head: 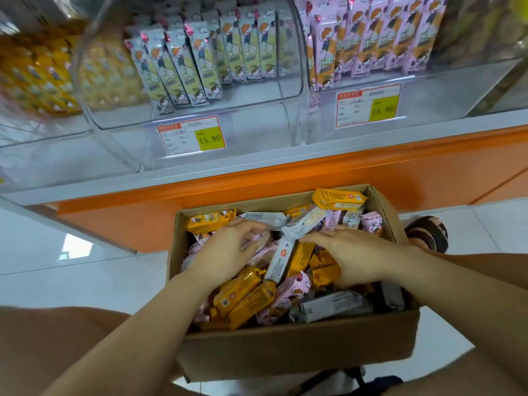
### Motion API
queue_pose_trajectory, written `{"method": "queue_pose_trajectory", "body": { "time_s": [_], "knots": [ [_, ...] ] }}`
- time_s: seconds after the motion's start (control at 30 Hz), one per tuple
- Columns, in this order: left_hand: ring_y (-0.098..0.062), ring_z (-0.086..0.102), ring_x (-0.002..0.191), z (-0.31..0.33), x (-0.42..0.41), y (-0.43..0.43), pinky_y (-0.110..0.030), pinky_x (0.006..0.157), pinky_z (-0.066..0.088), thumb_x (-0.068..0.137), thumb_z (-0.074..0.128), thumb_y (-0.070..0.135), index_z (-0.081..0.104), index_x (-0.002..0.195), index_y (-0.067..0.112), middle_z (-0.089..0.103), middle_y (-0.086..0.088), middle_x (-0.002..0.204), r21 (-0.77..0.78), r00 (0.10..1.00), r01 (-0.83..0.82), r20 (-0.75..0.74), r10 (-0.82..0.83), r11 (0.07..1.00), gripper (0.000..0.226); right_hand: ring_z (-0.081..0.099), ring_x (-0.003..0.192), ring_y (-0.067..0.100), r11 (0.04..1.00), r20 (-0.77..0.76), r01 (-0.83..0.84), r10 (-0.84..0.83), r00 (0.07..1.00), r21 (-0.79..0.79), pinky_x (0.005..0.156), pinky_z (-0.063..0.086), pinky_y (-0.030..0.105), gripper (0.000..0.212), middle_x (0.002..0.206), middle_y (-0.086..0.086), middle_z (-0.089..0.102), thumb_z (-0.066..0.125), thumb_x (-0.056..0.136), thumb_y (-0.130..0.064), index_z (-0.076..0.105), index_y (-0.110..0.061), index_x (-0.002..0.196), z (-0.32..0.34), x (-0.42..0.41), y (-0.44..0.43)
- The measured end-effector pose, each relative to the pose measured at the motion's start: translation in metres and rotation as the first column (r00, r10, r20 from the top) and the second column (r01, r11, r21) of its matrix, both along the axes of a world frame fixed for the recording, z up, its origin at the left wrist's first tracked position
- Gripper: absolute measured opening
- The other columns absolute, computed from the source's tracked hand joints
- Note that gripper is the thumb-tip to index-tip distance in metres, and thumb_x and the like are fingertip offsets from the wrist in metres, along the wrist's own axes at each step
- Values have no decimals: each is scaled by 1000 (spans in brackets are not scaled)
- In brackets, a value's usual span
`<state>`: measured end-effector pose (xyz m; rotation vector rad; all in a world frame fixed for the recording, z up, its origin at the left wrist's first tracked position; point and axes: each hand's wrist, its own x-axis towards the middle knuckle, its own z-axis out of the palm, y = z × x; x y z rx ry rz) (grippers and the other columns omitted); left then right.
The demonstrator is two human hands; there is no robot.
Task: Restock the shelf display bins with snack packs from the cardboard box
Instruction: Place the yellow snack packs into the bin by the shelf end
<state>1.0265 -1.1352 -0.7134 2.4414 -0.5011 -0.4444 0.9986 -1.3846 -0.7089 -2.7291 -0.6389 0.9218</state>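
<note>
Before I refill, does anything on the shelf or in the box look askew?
Yes. In the middle clear bin, the front white snack packs lean sideways rather than standing straight. One yellow pack lies tilted atop the pile at the far rim of the cardboard box.

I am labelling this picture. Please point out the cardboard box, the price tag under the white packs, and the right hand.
cardboard box (300, 350): head view, bare front wall.
price tag (193, 138): head view, middle of the label.
right hand (358, 257): head view, back of the hand.
</note>
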Motion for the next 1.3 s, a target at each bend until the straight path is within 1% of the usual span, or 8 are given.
{"method": "queue_pose_trajectory", "body": {
  "time_s": [0.1,0.2,0.37,0.5,0.73,0.87,1.07,1.3],
  "knots": [
    [11,46,109,5,-4,14,-4,98,31,92,61,15,58,125,26,44,4,131,55,990,-53,131,46,997,35,30,136,23,999,2,-28,28,1000,-28,105,34,38,90,150,0,32,74,77,-32,17,-35,146,1,2,5],
    [-22,31,138,7,-14,26,-35,111,27,88,65,35,44,137,35,21,-1,151,210,995,-92,-8,95,973,54,24,140,27,995,-34,-60,57,998,-79,109,33,43,100,157,-2,14,75,76,-28,7,-39,149,5,5,9],
    [-23,0,148,2,-33,33,-42,115,23,75,70,58,29,146,36,1,-9,160,332,973,-5,-217,81,943,85,46,122,23,976,-105,-83,63,993,-200,93,49,38,98,153,2,19,78,74,-26,14,-38,147,11,14,22],
    [-35,15,145,1,-39,32,-44,113,26,70,70,65,24,148,34,-4,-9,160,448,961,64,-268,65,892,95,53,88,13,972,-132,-87,59,989,-220,72,48,30,95,150,2,22,82,70,-29,21,-32,143,13,19,27],
    [-32,46,122,4,-46,25,-42,107,35,66,78,56,32,141,35,7,3,144,391,973,134,-225,-47,911,90,49,81,6,970,-168,-85,47,985,-226,53,31,18,95,159,2,7,77,77,-28,15,-34,149,21,17,31],
    [-28,22,143,0,-46,20,-50,116,14,73,72,56,36,139,36,12,-6,154,495,971,206,-214,-111,844,78,42,62,4,982,-164,-82,53,985,-170,48,29,22,82,124,-2,41,77,76,-27,26,-29,141,23,10,31],
    [-32,23,142,3,-41,12,-52,115,12,76,67,60,29,145,37,18,-7,156,587,969,226,-217,-118,778,83,38,54,11,999,-218,-1,-9,976,-46,46,28,23,78,71,2,46,75,79,-21,26,-34,138,22,9,30],
    [-32,42,127,7,-36,15,-49,109,24,75,68,54,39,134,32,32,-7,145,592,975,180,-216,-61,785,70,40,48,3,981,-185,164,-143,972,103,45,30,18,73,62,-4,42,79,76,-24,33,-31,133,36,13,19]
  ]
}}
